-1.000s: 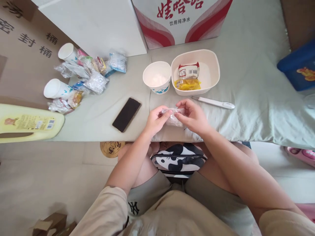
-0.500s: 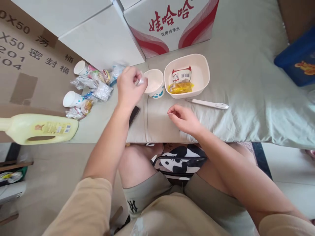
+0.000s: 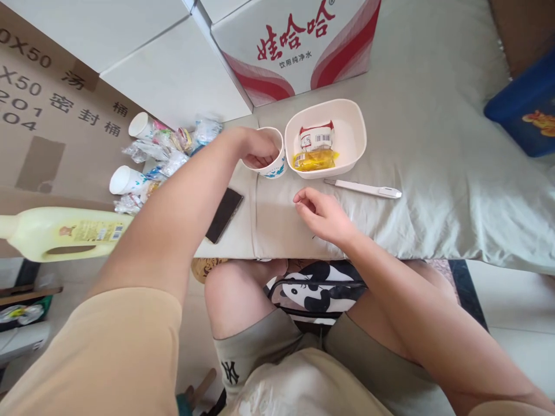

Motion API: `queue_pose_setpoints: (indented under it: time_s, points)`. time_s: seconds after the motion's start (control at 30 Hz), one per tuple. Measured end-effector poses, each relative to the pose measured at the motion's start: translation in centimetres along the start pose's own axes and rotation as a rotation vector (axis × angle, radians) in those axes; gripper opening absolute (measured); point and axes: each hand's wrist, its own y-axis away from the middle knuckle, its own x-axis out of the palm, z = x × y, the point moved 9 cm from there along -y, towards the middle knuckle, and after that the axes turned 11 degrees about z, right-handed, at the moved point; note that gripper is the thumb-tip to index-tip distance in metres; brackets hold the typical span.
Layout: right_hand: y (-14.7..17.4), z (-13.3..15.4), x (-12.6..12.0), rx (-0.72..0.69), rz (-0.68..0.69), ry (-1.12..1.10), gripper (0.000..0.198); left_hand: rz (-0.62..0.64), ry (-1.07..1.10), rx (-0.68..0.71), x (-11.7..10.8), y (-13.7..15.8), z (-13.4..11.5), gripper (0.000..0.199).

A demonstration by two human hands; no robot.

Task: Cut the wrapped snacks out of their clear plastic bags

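Note:
My left hand [image 3: 259, 149] reaches down into a white paper cup [image 3: 277, 164] with blue print. Its fingers are bent inside the cup; the tips, and anything between them, are hidden. My right hand [image 3: 323, 212] rests on the cloth in front of a cream plastic bowl [image 3: 358, 144], loosely curled, nothing visible in it. Two wrapped snacks lie in the bowl: a white-and-red packet [image 3: 317, 137] and a yellow packet [image 3: 315, 160]. Between that hand and the bowl lies a white utility knife [image 3: 368, 189]. The cup stands close beside the bowl.
At left lie two tipped paper cups [image 3: 124, 180] and several crumpled plastic wrappers [image 3: 173, 163]. A dark phone [image 3: 225, 215] is under my left forearm. A yellow bottle [image 3: 52, 234] lies near the edge. A white-and-red carton [image 3: 299, 52] stands behind; a blue container [image 3: 526, 107] is at right.
My left hand has moved from above the cup down into it. The crumpled clear plastic it held is out of sight. My right hand has stayed in place.

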Motion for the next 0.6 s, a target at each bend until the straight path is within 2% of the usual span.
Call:
queue_pose_setpoints:
  time_s: [0.03, 0.07, 0.13, 0.17, 0.2, 0.27, 0.33, 0.4, 0.53, 0.6]
  points:
    - [0.0, 0.0, 0.0, 0.002, 0.002, 0.0, 0.017, -0.018, 0.019, 0.022, -0.8, 0.9, 0.0, 0.005]
    - [0.1, 0.1, 0.1, 0.003, 0.004, -0.002, 0.016, -0.103, 0.028, 0.058, -2.2, 1.8, 0.1, 0.003]
    - [0.1, 0.1, 0.3, 0.008, 0.012, -0.009, 0.016, -0.431, 0.053, 0.177, -6.5, 4.3, 0.8, 0.011]
    - [0.1, 0.1, 0.4, 0.012, 0.019, -0.013, 0.016, -0.63, 0.101, 0.196, -8.7, 5.8, 2.1, 0.014]
    - [0.1, 0.1, 0.5, 0.015, 0.026, -0.016, 0.015, -0.759, 0.112, 0.179, -10.2, 6.7, 3.8, 0.018]
    - [0.0, 0.2, 0.8, 0.021, 0.038, -0.012, 0.014, -0.933, 0.114, 0.074, -12.2, 7.3, 7.7, 0.017]
    - [-0.2, 0.1, 1.0, 0.023, 0.05, 0.003, 0.013, -0.968, 0.066, -0.05, -13.0, 6.4, 11.5, 0.02]
    - [-0.4, 0.1, 1.2, 0.023, 0.064, 0.028, 0.012, -0.885, -0.026, -0.137, -12.9, 4.4, 14.3, 0.039]
    - [-0.8, -0.1, 1.4, 0.032, 0.08, 0.067, 0.011, -0.661, -0.041, -0.128, -11.7, -0.2, 17.9, 0.077]
    - [-1.0, -0.3, 1.5, 0.038, 0.084, 0.076, 0.011, -0.607, -0.003, -0.072, -11.4, -1.8, 18.5, 0.083]
